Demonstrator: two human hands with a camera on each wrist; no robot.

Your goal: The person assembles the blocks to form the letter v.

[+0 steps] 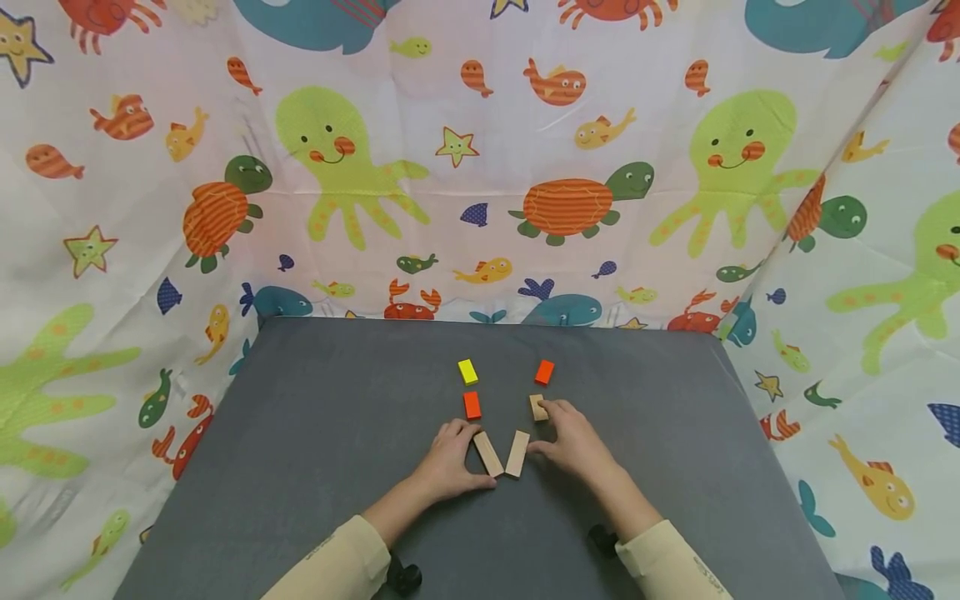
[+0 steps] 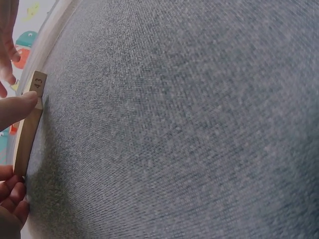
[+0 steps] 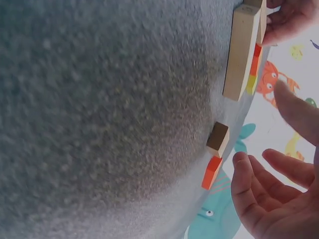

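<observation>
From my end, left to right: left hand (image 1: 450, 460) pinches the left plank (image 1: 488, 454) end to end, thumb at the near end. Beyond it I see a yellow block (image 1: 467, 372), with a red block (image 1: 472, 406) just nearer. Right plank (image 1: 517, 454) makes a V with the left one. Then a short wooden block (image 1: 537, 407), orange block (image 1: 544, 372) behind. Right hand (image 1: 576, 443) grips nothing, fingers spread beside the short block; can't tell if touching.

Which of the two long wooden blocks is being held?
The left long block, spanned by the left hand: thumb at its near end, fingers at its far end. The right long block isn't gripped.
</observation>
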